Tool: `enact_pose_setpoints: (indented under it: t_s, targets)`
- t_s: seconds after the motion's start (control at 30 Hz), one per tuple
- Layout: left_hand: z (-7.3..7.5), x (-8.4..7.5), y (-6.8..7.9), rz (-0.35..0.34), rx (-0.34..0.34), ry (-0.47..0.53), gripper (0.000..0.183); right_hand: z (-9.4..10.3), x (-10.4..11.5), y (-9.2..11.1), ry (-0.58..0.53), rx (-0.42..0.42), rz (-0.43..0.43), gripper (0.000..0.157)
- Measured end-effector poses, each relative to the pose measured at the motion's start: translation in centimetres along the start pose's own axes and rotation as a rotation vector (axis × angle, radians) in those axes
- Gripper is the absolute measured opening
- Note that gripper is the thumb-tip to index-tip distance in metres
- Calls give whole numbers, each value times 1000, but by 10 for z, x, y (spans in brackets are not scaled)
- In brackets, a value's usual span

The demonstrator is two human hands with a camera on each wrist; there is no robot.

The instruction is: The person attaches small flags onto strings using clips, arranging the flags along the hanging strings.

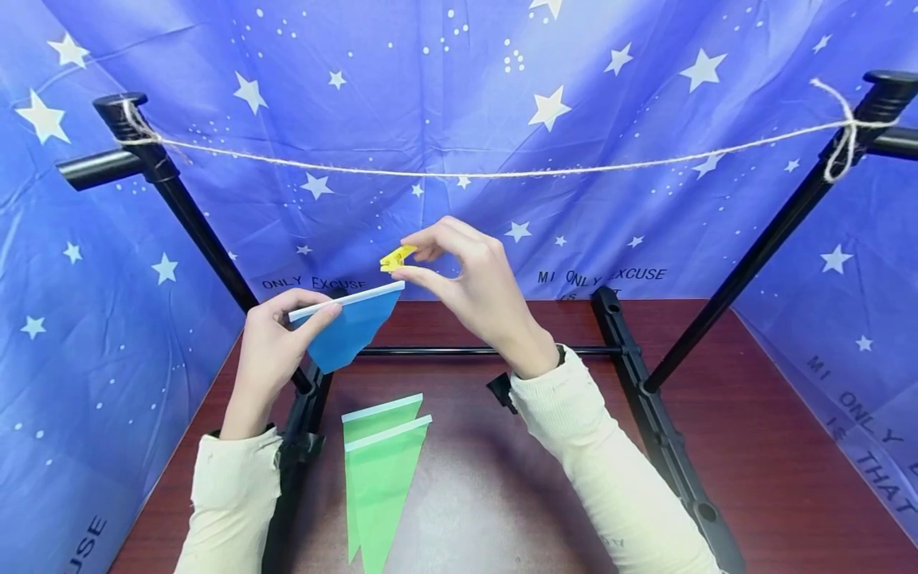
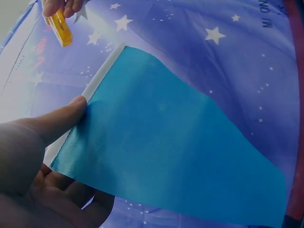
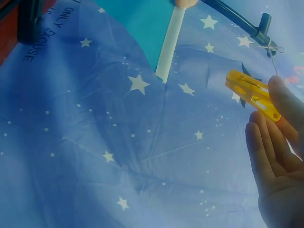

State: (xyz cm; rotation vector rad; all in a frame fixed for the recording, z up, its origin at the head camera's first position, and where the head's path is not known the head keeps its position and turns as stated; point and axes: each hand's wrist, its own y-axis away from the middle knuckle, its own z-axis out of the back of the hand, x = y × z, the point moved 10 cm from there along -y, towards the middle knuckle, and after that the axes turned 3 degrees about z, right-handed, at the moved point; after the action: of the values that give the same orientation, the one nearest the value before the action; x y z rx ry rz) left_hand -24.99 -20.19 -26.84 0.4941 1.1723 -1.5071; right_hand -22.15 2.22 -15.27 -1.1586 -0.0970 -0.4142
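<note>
My left hand (image 1: 272,339) pinches a blue pennant flag (image 1: 355,327) by the left part of its white top band, thumb in front and fingers behind. In the left wrist view the blue pennant (image 2: 161,137) spreads out from the thumb. Between thumb and fingertips, my right hand (image 1: 480,279) holds a yellow clothespin (image 1: 397,258) just above the pennant's right corner, apart from it. The right wrist view shows the clothespin (image 3: 252,95) side-on. Above both hands a thin white string (image 1: 459,173) is stretched, touched by neither hand.
Two green pennants (image 1: 387,470) with white bands lie overlapping on the dark red table (image 1: 488,470). Black posts at left (image 1: 204,239) and right (image 1: 753,239) carry the string's knotted ends. A black crossbar (image 1: 430,351) joins their feet. Blue star-patterned cloth (image 1: 430,96) hangs around.
</note>
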Motion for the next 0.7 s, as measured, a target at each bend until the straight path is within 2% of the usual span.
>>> enact_pose_setpoints:
  t_s: [0.3,0.47,0.7]
  targets:
    - [5,0,-7,-17,-18,-5,21,2,10,-15,-11,5,32,25]
    - [11,-11,-12,-55,-36,-9,20,6,16,-26,-2,26,58,25]
    - [16,-31,-22,-96,-47,-3,21,11,25,-38,-14,7,114,22]
